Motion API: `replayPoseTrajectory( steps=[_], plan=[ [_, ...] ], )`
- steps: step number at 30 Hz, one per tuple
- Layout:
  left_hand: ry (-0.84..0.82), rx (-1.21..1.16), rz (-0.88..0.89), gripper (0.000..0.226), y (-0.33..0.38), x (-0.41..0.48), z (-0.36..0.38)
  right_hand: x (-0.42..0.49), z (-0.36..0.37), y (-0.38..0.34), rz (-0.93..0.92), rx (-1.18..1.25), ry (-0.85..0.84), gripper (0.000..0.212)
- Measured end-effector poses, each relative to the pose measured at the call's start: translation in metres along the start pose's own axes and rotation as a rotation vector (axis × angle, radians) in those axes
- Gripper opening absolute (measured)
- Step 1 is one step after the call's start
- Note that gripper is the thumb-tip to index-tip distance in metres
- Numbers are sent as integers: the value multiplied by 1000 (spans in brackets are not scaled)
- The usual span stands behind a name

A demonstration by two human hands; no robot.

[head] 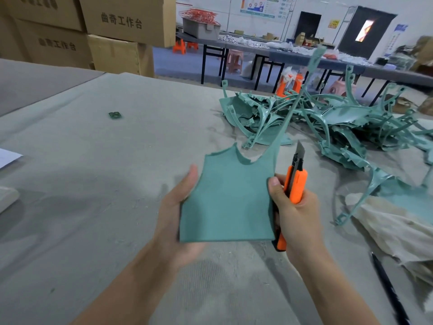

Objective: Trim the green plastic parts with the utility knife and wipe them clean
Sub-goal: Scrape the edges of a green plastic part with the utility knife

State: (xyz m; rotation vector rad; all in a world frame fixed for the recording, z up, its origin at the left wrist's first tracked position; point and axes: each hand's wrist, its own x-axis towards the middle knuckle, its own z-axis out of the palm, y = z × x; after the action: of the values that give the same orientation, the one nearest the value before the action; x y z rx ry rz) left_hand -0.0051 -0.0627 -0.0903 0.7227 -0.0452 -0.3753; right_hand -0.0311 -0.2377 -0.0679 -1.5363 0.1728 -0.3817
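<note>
From the head camera I look down on a grey fabric-covered worktop (93, 184), with both hands raised over it near the middle of the view. The left hand (178, 214) holds a flat green plastic part (227, 198) by its left edge. The thumb lies on the front face near the upper left corner and the palm and fingers sit behind, so that grip is clamped on the part. The part stands roughly upright and faces me. It has a scooped notch in its top edge, and a long thin strip (302, 90) rises from its upper right corner across the heap behind.

The right hand (297, 214) is just beside the part's right edge, its grip closed round an orange utility knife (296, 184), and the thumb tip touches that edge. The blade (299, 150) is out and points up, close to the part's upper right side. I cannot tell whether it touches.

Behind and to the right, a pile of green parts (328, 118) lies tangled on the worktop. A crumpled beige cloth (393, 228) lies at the right, with a curved green piece partly over it. A thin black rod (386, 285) lies at the lower right. A small green piece (115, 115) sits alone far to the left, well apart from the pile, and a white sheet (9, 156) shows at the left edge. Cardboard boxes (117, 19) are stacked beyond the worktop at the upper left
</note>
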Motion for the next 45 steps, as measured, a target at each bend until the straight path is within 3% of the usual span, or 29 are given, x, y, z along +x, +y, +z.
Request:
replayPoseTrajectory(
  steps=[3,8,10,12,15,18,21,27,31,45],
  plan=[
    [-155,106,-46,45,5,-1,4,6,-5,3,-64,-53,67,14],
    [-47,447,26,21,2,3,4,14,-13,9,-83,-249,95,8],
    [45,601,150,8,-3,2,9,14,-14,10,-141,-413,121,24],
    [156,746,290,11,-9,0,14,8,-11,7,-272,-492,153,42],
    [221,976,525,23,-18,-5,23,-4,-1,5,-438,-478,35,59],
    [218,1144,702,30,-25,-9,30,-14,7,5,-469,-562,-81,58],
    [230,1203,757,39,-28,-12,31,-20,10,2,-500,-588,-123,50],
    [254,1312,834,36,-25,-14,33,-23,12,-4,-539,-601,-135,43],
    [303,1378,846,18,-26,-15,31,-24,12,-5,-552,-632,-134,40],
    [334,1488,879,18,-23,-15,36,-20,8,-3,-575,-693,27,38]
  ],
)
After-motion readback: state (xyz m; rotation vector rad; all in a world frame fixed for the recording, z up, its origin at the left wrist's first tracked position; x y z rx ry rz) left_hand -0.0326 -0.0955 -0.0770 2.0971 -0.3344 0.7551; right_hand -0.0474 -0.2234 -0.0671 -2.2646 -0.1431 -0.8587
